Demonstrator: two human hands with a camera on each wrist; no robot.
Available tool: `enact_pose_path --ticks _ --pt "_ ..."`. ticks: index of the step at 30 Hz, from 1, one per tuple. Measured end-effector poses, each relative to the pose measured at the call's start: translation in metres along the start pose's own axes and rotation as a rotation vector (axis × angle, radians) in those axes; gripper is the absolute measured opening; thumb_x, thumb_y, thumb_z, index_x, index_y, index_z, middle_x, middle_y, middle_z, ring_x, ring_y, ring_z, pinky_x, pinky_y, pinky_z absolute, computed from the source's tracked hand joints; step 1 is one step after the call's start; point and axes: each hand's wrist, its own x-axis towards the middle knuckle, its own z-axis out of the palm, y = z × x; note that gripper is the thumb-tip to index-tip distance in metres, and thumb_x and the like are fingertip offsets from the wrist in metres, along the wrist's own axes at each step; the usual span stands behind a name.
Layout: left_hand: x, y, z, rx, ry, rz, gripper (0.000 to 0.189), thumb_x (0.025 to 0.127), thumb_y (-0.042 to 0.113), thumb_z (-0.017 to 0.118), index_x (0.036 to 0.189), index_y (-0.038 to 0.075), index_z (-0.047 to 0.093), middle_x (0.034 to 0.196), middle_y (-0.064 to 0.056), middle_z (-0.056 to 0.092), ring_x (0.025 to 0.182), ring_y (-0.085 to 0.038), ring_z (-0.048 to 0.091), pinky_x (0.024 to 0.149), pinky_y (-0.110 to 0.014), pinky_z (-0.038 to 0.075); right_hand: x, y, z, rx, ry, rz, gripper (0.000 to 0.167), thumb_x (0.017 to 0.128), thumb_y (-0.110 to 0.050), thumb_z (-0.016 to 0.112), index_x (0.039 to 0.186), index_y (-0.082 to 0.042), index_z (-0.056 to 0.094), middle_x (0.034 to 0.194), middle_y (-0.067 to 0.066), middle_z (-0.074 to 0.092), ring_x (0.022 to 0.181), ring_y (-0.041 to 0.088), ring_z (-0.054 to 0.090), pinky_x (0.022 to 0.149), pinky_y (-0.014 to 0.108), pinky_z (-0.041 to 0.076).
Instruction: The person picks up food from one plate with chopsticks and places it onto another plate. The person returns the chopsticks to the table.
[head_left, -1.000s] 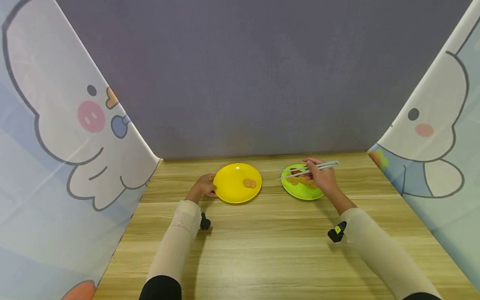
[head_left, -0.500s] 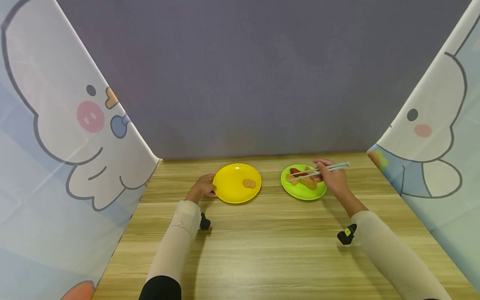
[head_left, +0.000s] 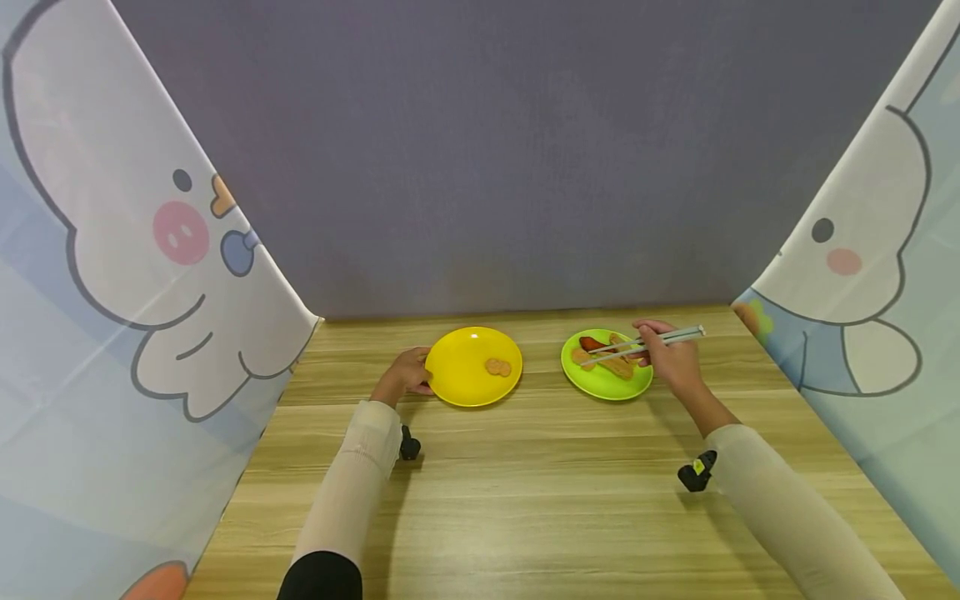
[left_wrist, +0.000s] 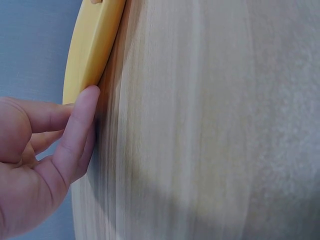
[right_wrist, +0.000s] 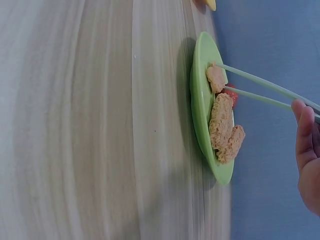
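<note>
My left hand pinches the left rim of a yellow plate, which bears one small tan nugget. In the left wrist view, thumb and fingers meet at the plate's edge. Over the green plate, my right hand holds a pair of pale chopsticks, their tips spread apart. The right wrist view has those tips at either side of a small nugget; whether they touch it I cannot tell. Longer breaded pieces and a red piece share that plate.
Both plates stand near the back of the wooden table, with a gap between them. A grey panel rises behind, and cartoon-printed cloths flank both sides. Each wrist wears a small black camera.
My right hand has drawn to the right with the chopsticks, bringing their tips from the green plate's left rim to the small nugget. The left hand and yellow plate have stayed put.
</note>
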Motion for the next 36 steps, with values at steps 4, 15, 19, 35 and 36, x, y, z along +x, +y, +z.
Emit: enact_pose_path --ticks 4,15,19,35,36 --pt "0.0002 0.0003 0.0002 0.001 0.006 -0.004 0.073 0.091 -0.013 0.056 0.157 0.013 0.040 0.135 -0.027 0.056 0.080 -0.018 0.067 0.068 -0.030 0.066 -0.0008 0.0001 0.0007 -0.017 0.009 0.001 0.037 0.105 -0.012 0.052 0.126 0.018 0.060 0.071 -0.019 0.068 0.061 0.010 0.073 0.049 0.024 0.060" --pt "-0.0002 0.0011 0.0003 0.011 0.003 -0.011 0.072 0.092 -0.011 0.057 0.157 0.015 0.040 0.137 -0.026 0.056 0.083 -0.020 0.069 0.069 -0.032 0.067 -0.0025 0.0009 0.0078 -0.040 0.018 -0.032 0.035 0.105 -0.010 0.051 0.123 0.019 0.061 0.069 -0.023 0.066 0.056 -0.003 0.067 0.047 0.019 0.058" --pt "0.0004 0.0011 -0.0002 0.014 0.005 -0.015 0.072 0.092 -0.011 0.057 0.157 0.016 0.041 0.138 -0.025 0.056 0.083 -0.020 0.070 0.070 -0.033 0.067 -0.0023 0.0030 0.0080 -0.042 0.016 -0.051 0.034 0.105 -0.008 0.050 0.122 0.019 0.062 0.068 -0.024 0.066 0.054 -0.004 0.066 0.047 0.020 0.058" --pt "0.0003 0.0005 0.0011 0.004 0.006 -0.012 0.072 0.093 -0.012 0.057 0.157 0.015 0.040 0.140 -0.026 0.054 0.085 -0.021 0.069 0.069 -0.032 0.066 -0.0015 0.0042 0.0061 -0.054 0.024 -0.066 0.032 0.104 -0.008 0.052 0.120 0.017 0.063 0.070 -0.019 0.066 0.058 0.006 0.072 0.051 0.026 0.061" --pt "0.0004 0.0006 0.0011 0.004 0.008 -0.011 0.072 0.093 -0.013 0.057 0.157 0.015 0.040 0.140 -0.026 0.054 0.085 -0.022 0.069 0.069 -0.032 0.066 -0.0012 0.0035 0.0061 -0.049 0.025 -0.065 0.032 0.104 -0.008 0.053 0.120 0.017 0.063 0.071 -0.019 0.067 0.059 0.008 0.072 0.052 0.026 0.062"
